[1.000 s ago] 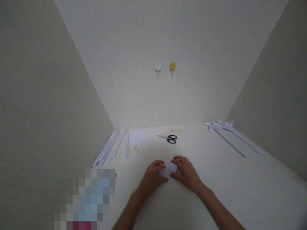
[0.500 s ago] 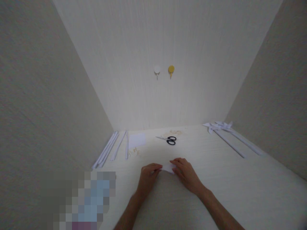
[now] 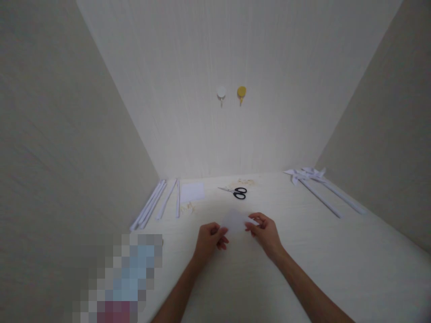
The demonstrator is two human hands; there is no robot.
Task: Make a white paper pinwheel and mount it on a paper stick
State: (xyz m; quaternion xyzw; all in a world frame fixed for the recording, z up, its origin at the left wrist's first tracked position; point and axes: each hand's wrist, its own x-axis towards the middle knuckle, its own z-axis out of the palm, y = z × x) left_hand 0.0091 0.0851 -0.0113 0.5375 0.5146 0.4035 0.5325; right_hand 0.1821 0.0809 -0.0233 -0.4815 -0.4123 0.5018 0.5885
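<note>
Between my hands is a small white sheet of paper (image 3: pixel 233 220), opened out above the table with one corner pointing away from me. My left hand (image 3: pixel 209 240) has its thumb and forefinger at the sheet's left corner, the other fingers curled below. The right corner is pinched in my right hand (image 3: pixel 266 233), thumb beneath and fingers bent over it. Beyond the sheet lie black-handled scissors (image 3: pixel 239 193), blades pointing left.
Rolled paper sticks (image 3: pixel 148 205) and a flat paper square (image 3: pixel 192 192) lie left, near small pale bits (image 3: pixel 187 207). More bits (image 3: pixel 245 182) are behind the scissors. Paper pinwheels (image 3: pixel 305 175) on sticks lie right. White (image 3: pixel 221 93) and yellow hooks (image 3: pixel 241 92) hang on the back wall.
The paper went from a narrow folded shape to a wider, opened sheet. My right hand moved slightly right and away from me; the left fingers loosened and curled beneath.
</note>
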